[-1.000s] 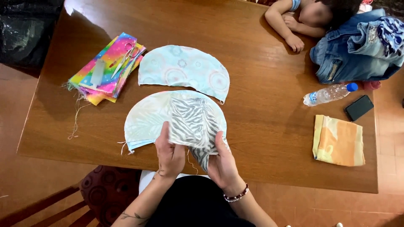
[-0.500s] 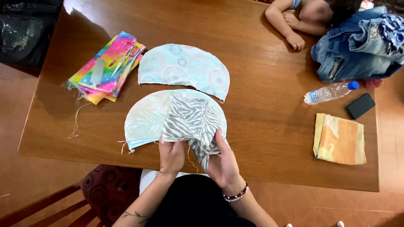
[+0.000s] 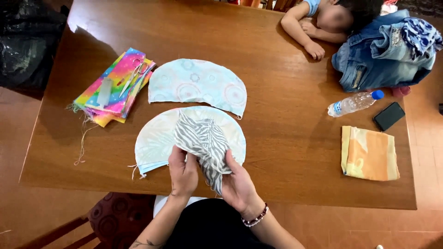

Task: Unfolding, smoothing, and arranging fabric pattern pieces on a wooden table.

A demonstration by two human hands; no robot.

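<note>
On the desk (image 3: 286,152), a cloth piece (image 3: 157,140) lay at the near edge, with a bunched fabric (image 3: 205,143) on top of it. Behind it lay a second cloth piece (image 3: 198,85). To the left sat a fabric stack (image 3: 108,94) with scissors (image 3: 134,76) on it. To the right lay a folded cloth (image 3: 369,153); behind that, a bottle (image 3: 353,103) and a phone (image 3: 388,116), and farther back a heap of clothes (image 3: 385,50).

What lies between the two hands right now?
In the head view, the zebra-striped fabric bunches between left hand and right hand, both gripping it.
</note>
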